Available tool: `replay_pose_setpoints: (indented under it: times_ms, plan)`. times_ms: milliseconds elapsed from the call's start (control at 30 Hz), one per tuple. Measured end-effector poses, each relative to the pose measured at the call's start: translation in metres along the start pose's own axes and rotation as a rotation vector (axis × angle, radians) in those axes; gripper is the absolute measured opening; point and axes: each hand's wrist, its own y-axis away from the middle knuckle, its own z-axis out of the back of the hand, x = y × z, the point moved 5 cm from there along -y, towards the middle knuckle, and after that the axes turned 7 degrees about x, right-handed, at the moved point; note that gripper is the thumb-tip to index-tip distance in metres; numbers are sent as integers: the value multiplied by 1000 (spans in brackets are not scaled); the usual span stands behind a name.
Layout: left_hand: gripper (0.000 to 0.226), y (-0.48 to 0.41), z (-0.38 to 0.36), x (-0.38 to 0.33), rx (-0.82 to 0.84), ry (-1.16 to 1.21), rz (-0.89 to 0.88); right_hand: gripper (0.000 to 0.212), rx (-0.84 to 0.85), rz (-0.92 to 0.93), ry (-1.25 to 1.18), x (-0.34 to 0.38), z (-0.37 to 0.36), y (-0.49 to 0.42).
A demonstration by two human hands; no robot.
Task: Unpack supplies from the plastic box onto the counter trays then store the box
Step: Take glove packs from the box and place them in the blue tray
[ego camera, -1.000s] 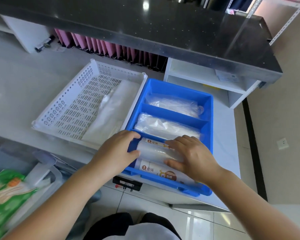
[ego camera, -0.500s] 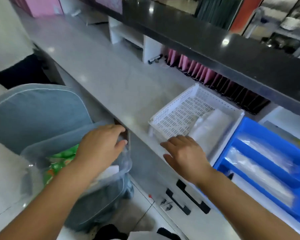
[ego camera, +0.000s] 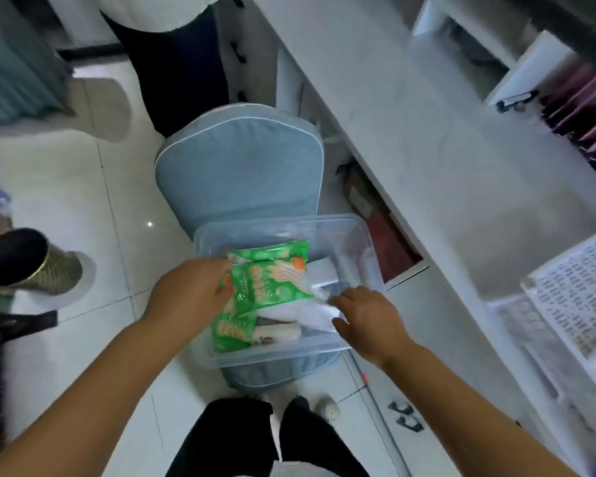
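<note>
- Far left on the floor: a gold bin (ego camera: 25, 263), tipped toward the camera, dark inside.
- Left hand (ego camera: 190, 294) is down at the left rim of the box (ego camera: 331, 228), fingers curled onto the edge of the green packs (ego camera: 265, 284). Looks like a grip, but can't tell how firm.
- The clear box sits on a blue chair (ego camera: 238, 163), pretty much dead center, just off the counter edge.
- Inside: green packs stacked on the left side, white bags (ego camera: 310, 313) and a roll (ego camera: 276, 333) underneath and to the right.
- Right hand (ego camera: 369, 321) is over the box's near right corner, fingers loosely spread, fingertips on a white bag.
- Right side: counter (ego camera: 444, 139) with a white tray (ego camera: 578, 290) at the edge of view, blurry.
</note>
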Motion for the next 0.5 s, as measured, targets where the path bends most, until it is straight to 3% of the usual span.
replay_pose_setpoints:
  times_ms: [233,500]
  plan:
    - [30,-9,-58,56,177,46,133,31,170,14,-90,8,-60,-50]
    - [34,-36,-120,79,241,74,214,30,300,6,-135,-20,-128,-122]
